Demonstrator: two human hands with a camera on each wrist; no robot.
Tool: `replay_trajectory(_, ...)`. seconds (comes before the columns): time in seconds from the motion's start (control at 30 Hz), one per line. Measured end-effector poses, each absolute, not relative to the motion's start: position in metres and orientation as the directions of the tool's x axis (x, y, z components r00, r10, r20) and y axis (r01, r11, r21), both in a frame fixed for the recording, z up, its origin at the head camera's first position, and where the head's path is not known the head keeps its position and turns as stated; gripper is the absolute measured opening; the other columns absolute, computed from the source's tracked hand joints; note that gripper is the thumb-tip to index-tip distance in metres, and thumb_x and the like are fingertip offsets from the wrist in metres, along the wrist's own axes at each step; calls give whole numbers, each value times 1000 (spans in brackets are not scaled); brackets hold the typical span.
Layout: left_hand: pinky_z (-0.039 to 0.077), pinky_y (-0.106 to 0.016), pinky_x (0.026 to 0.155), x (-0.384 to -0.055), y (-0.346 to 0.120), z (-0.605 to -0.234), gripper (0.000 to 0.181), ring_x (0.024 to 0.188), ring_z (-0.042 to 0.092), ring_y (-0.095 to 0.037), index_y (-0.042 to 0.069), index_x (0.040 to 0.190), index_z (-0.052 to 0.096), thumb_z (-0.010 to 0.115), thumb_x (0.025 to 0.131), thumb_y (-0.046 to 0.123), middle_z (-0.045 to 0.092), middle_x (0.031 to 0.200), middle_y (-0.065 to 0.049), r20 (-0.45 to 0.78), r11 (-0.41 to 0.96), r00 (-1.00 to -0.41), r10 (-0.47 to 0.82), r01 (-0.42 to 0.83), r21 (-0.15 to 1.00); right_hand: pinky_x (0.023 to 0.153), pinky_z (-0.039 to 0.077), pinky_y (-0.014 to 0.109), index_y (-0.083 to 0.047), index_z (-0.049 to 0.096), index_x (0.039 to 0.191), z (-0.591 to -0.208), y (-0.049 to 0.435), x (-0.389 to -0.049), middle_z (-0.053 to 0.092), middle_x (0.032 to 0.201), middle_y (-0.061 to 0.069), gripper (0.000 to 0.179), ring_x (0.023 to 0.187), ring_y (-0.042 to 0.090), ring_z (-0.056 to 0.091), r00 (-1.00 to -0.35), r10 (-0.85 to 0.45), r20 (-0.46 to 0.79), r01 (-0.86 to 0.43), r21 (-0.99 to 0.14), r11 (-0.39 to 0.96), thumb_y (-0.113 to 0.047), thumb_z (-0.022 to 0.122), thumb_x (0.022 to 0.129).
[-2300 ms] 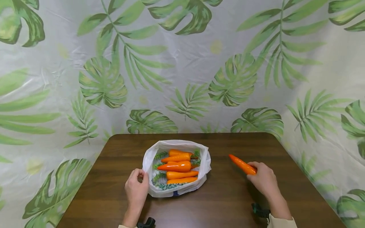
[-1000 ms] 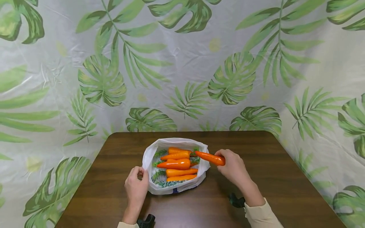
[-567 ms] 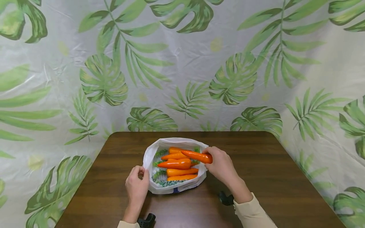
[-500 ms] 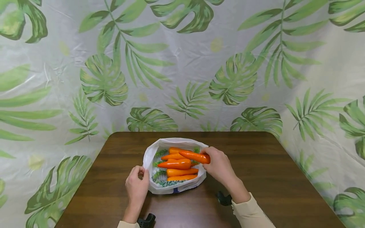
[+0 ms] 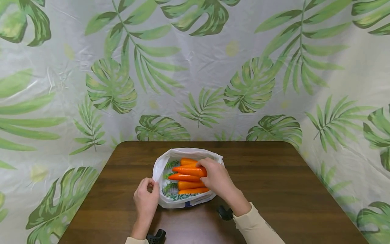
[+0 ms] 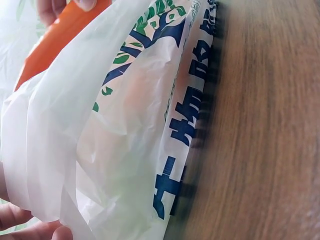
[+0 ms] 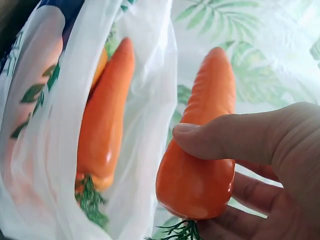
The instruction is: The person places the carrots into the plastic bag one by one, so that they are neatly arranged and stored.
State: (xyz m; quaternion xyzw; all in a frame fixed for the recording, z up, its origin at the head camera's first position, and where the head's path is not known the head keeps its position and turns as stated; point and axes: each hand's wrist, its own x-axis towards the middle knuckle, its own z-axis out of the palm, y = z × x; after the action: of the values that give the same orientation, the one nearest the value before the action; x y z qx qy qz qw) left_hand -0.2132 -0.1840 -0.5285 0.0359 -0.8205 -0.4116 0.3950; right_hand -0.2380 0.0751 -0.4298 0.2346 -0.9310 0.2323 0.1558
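Note:
My left hand [image 5: 146, 196] pinches the left rim of a white plastic bag [image 5: 158, 169], which lies with its mouth spread. In the left wrist view, fingertips [image 6: 37, 231] grip the bag's edge. My right hand [image 5: 218, 178] reaches over the bag's right side, holding an orange carrot [image 5: 189, 170] above the others. The right wrist view shows the thumb across this carrot [image 7: 197, 175], fingers behind it, green stalk at its thick end. Several more carrots [image 5: 189, 185] with feathery green tops lie inside the bag; my right hand hides some of their right ends.
The bag rests on a dark brown wooden table [image 5: 274, 176]. Dark blue lettering [image 6: 185, 120] and a leafy print mark its side. Behind the table hangs a pale curtain [image 5: 201, 84] with green leaves. Black wrist mounts [image 5: 225, 212] sit beneath both wrists.
My right hand has carried the carrot from the table's right side leftward, across the rim and over the carrots in the bag. The left hand has kept its grip on the rim.

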Motion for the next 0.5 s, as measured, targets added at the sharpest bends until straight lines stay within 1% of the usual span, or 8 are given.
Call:
replay_trajectory(0.17, 47, -42, 65, -213, -185, -530, 20, 70, 64, -18, 13, 76, 58, 75, 82, 4, 61, 76, 1, 622, 660, -681, -387, 267, 703, 76, 53, 33, -16, 69, 107, -437, 58, -239, 62, 100, -5, 42, 84, 15, 60, -812, -426, 399, -562, -334, 757, -2, 86, 71)
replay_trajectory(0.23, 47, -42, 66, -213, -185, -530, 20, 70, 64, -19, 13, 75, 58, 75, 82, 4, 61, 76, 1, 626, 661, -677, -387, 269, 701, 77, 52, 33, -16, 67, 102, -441, 52, -240, 61, 96, -5, 39, 84, 15, 59, -800, -452, 394, -581, -321, 748, 0, 85, 71)
replay_trajectory(0.33, 47, -43, 66, -213, -184, -529, 19, 70, 65, -20, 12, 75, 59, 75, 82, 3, 61, 76, -1, 633, 662, -670, -388, 276, 697, 82, 51, 34, -17, 66, 98, -448, 45, -241, 63, 97, -4, 38, 89, 17, 60, -789, -477, 388, -595, -290, 749, 0, 85, 70)
replay_trajectory(0.43, 48, -43, 66, -213, -184, -527, 19, 70, 65, -21, 11, 75, 59, 74, 82, 3, 61, 76, -2, 633, 657, -668, -392, 279, 700, 86, 50, 36, -18, 68, 99, -454, 40, -241, 66, 100, -4, 39, 94, 19, 59, -779, -494, 387, -605, -255, 754, -2, 87, 69)
replay_trajectory(0.5, 48, -43, 66, -214, -184, -527, 19, 71, 65, -21, 11, 75, 59, 74, 82, 3, 62, 76, -2, 629, 653, -669, -396, 276, 705, 87, 49, 38, -18, 69, 100, -457, 39, -241, 67, 99, -5, 39, 94, 21, 58, -766, -507, 395, -616, -224, 755, -5, 88, 68)
